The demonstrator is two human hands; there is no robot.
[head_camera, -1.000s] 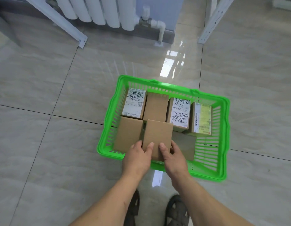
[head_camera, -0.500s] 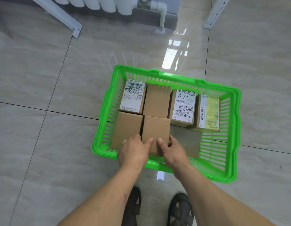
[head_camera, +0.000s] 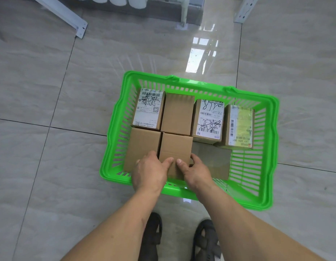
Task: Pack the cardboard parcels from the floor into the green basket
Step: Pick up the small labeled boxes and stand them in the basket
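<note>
**Plain parcel going into the near row of the basket**

Both hands are holding one plain cardboard parcel (head_camera: 175, 147) at its near end: the left hand (head_camera: 149, 173) is curling its fingers (head_camera: 168, 160) round the near-left corner, and the right hand (head_camera: 196, 171) is wrapping round the near-right edge with the thumb lying on top. The parcel is sitting inside the green basket (head_camera: 265, 202), in the near row, touching another plain parcel (head_camera: 142, 147) on its left and butting against the far row behind it.

What could go wrong, as I judge it:
- The left fingers are lying right at the seam between the two near parcels, so they could get pinched there, or drag the neighbour askew as they pull out.
- If the hands are letting go before the parcel is lying flat, its near end could catch on the basket's near rim and stay tilted (whether it is fully down I cannot tell, since the hands are covering that end).
- A shove forward could be nudging the far row, where the labelled parcel (head_camera: 210, 119) and the yellow-labelled parcel (head_camera: 239, 126) are already sitting slightly skewed.

The parcel's long axis is running from the person towards the far wall of the basket, parallel to its neighbours, broad face up. A flat brown piece (head_camera: 212, 161) is lying on the basket floor just to its right.
</note>
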